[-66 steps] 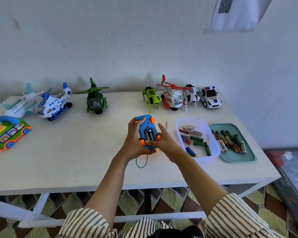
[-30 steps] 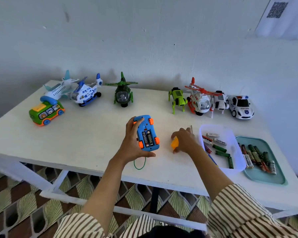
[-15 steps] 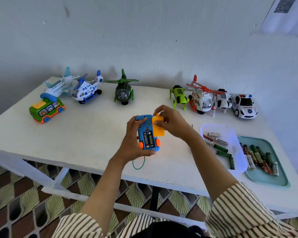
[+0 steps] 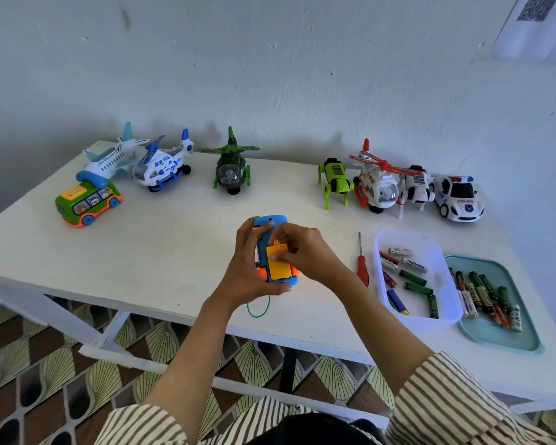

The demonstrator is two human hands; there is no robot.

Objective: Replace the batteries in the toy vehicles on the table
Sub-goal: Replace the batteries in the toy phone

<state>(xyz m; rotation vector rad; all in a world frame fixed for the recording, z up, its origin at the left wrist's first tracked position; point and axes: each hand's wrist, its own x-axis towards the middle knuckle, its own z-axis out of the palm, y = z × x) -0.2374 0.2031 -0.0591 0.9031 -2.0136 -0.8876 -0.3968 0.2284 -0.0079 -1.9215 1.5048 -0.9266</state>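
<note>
Blue toy car (image 4: 272,220), smooth plastic, is sitting belly-up above the white surface (image 4: 174,245), long axis pointing away from the person. The left hand (image 4: 247,271) is gripping its body; the right hand (image 4: 305,252) is pinching the flat rectangular orange battery cover (image 4: 278,268) onto its underside.

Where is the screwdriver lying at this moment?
In the head view, the screwdriver lies on the table, on the right side, between the right hand and the white tub.
</note>
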